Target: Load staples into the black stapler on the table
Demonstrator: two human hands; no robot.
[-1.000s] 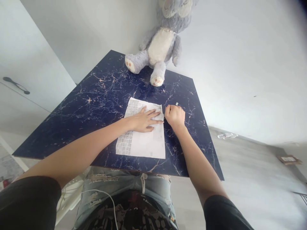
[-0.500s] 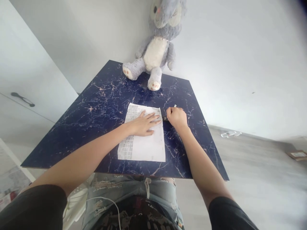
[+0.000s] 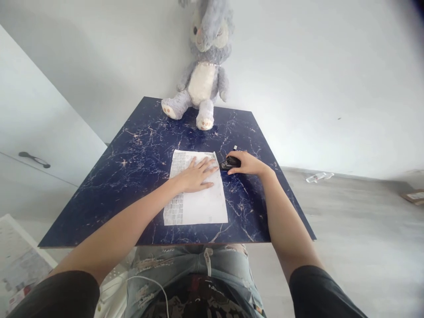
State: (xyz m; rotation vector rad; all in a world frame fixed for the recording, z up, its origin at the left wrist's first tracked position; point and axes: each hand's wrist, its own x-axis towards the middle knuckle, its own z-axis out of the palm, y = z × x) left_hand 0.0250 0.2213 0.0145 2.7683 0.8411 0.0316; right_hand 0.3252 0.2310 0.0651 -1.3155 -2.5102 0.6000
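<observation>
Faded blue denim jeans (image 3: 185,260) stand at the near side of a dark blue, marble-patterned tabletop (image 3: 115,190). On its near half lies a white paper sheet (image 3: 205,207) with a grey, brick-like printed band down its left side. The person's left hand (image 3: 195,179) rests palm down across the sheet's far half, fingers spread and fingertips close to the right edge. Just right of that edge, the right hand (image 3: 248,163) has its fingers and thumb wrapped around the back of a black stapler (image 3: 232,161), whose nose points left at the paper. Whether the edge sits inside the stapler's mouth is too small to tell. The step in hand appears to be steadying the paper while lining up the stapler; the next move seems to call for a flat sheet and left fingertips clear of the nose. Slightly farther is a small white piece (image 3: 235,147). At the far edge sits a grey-and-cream plush toy (image 3: 202,81), against a pale wall (image 3: 298,79).
</observation>
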